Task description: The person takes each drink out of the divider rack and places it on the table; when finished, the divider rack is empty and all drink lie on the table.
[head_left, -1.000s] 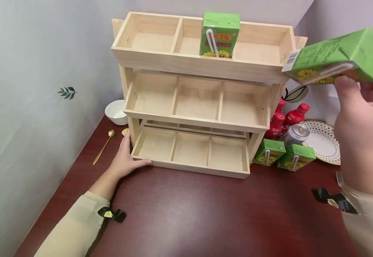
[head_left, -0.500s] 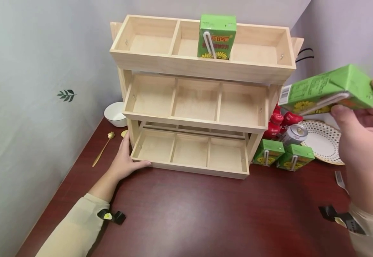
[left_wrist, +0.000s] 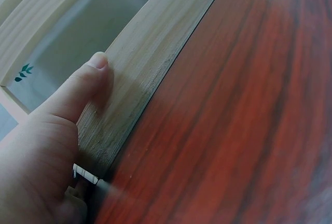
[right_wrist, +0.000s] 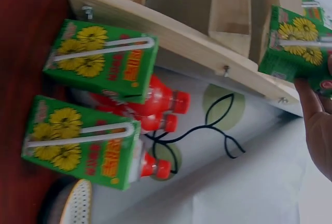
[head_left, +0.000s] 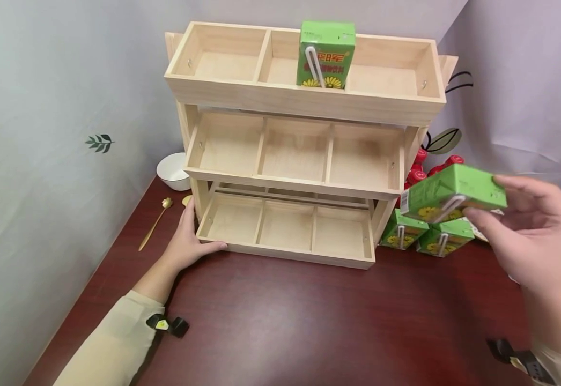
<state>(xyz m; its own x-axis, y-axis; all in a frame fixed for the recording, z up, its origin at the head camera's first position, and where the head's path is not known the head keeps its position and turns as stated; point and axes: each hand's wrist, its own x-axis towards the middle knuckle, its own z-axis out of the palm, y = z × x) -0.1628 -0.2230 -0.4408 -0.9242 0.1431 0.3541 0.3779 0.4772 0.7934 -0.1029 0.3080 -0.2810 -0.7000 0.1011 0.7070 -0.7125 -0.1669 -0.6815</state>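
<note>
A green drink carton, with a white straw on its side, is pinched between the thumb and fingers of my right hand. It is held tilted at the right of the wooden rack, in front of the red bottles. My left hand grips the rack's lower left corner; in the left wrist view its thumb lies on the front board, and the other fingers are hidden. The three-tier wooden rack has divided trays. Another green carton stands in the top tray's middle compartment.
Two green cartons stand on the dark red table right of the rack. Behind them are red-capped bottles and a dotted plate, partly hidden. A white bowl and a gold spoon lie left.
My right hand has moved down and left with the carton, from beside the top tray to just above the standing cartons. My left hand has stayed on the rack's corner.
</note>
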